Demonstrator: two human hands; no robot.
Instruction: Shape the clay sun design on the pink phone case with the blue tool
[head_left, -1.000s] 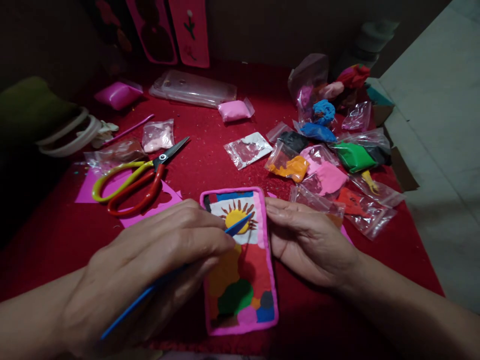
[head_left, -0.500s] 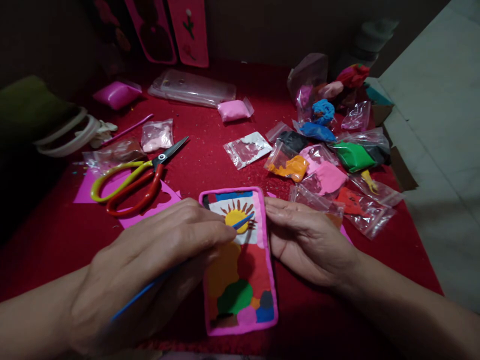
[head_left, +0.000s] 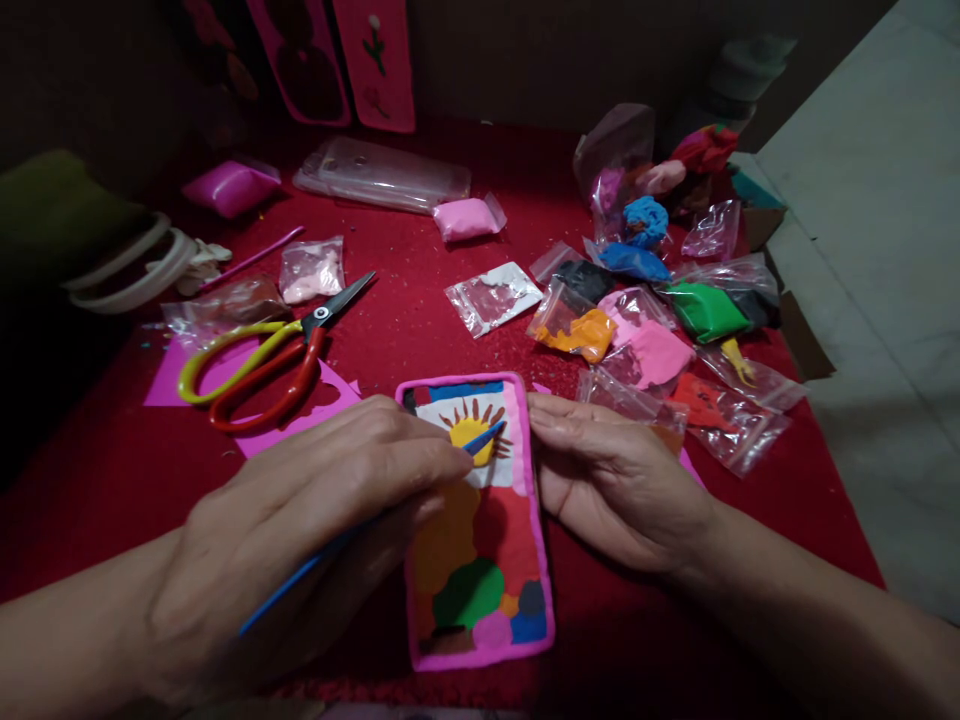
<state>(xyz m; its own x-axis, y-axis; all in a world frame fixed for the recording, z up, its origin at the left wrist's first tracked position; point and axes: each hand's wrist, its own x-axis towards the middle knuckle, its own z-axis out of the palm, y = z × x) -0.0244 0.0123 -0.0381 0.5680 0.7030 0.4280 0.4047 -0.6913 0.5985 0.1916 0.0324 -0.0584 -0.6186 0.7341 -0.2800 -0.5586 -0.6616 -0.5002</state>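
My left hand [head_left: 322, 510] is closed around a slim blue clay modelling tool [head_left: 484, 438], whose flat tip lies over the yellow sun with brown rays. The sun sits on a white patch near the top of a clay-covered phone case [head_left: 514, 530]. A pink clay rim borders this case, with red, orange, green, blue and pink patches below the sun. My right hand [head_left: 622, 480] grips its right edge, fingers along the side and partly hidden. The left hand covers part of the case's left side.
Scissors [head_left: 300, 365] with yellow and red handles lie on pink sheet [head_left: 247, 430] at the left. Several bags of coloured clay, including orange [head_left: 577, 335] and green [head_left: 705, 310], crowd the right. Clear phone cases [head_left: 382, 175] lie behind on the red cloth [head_left: 405, 280].
The blue tool has shifted and turned slightly, its tip now a little higher by the rays right of the sun. My right hand and the phone case have hardly moved.
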